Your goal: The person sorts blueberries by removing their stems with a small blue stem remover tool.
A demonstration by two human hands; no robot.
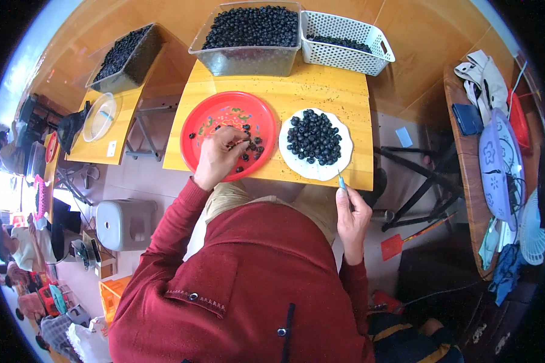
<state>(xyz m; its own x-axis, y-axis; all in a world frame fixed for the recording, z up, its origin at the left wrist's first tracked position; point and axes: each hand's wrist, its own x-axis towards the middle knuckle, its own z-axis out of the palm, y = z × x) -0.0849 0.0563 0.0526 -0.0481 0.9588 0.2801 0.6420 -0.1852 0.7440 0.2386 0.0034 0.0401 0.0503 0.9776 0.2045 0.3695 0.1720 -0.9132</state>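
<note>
My left hand rests on a red plate and pinches at a few dark round berries lying on it. My right hand hangs below the table's front edge, gripping a thin blue-tipped tool that points up toward a white plate. That white plate carries a heap of dark berries. Both plates sit side by side on a small yellow wooden table.
A clear tub full of berries and a white slotted basket stand at the table's back. Another tub and a clear bowl sit on a second table to the left. A cluttered round table stands right; people sit far left.
</note>
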